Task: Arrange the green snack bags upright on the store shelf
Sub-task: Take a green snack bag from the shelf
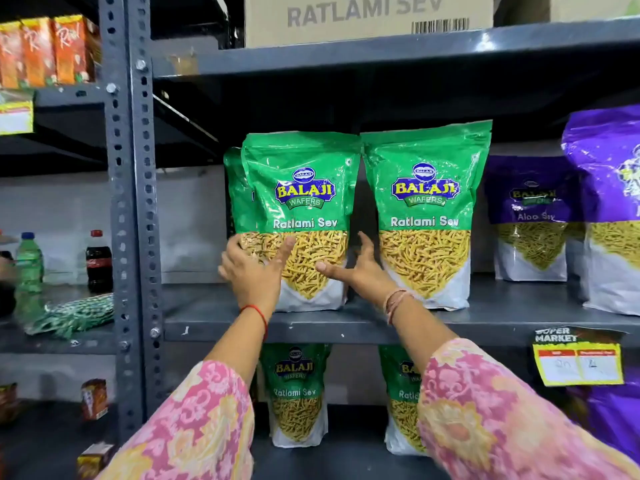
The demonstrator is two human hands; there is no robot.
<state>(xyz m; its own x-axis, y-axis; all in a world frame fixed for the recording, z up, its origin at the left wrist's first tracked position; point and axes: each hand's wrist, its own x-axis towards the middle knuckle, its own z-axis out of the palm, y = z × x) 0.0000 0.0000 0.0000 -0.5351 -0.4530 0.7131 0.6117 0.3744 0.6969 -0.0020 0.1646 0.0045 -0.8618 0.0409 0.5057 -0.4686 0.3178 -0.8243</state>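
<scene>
Standing upright on the grey middle shelf [214, 317], the left green bag [301, 216] is framed by both hands: the left hand [251, 268] cups its lower left edge, fingers [233, 245] spread and curled round that side, thumb lying across the clear window of sev; the right hand [360, 268] sits at its lower right edge, fingers loosely parted and reaching into the gap between this bag and the right green bag [426, 216], thumb pointing across the front. Neither hand is clamped shut. Behind the left-hand fingers, a third green bag [233, 192] peeks out, so three green bags are visible on this shelf. Below the wrists, two more green bags [298, 393] stand on the lower shelf. Right of the right-hand fingers, past the second bag, two purple bags [530, 216] stand. Above, one cardboard carton [367, 19] rests. Far left of the left-hand fingers stand two bottles [98, 261]
</scene>
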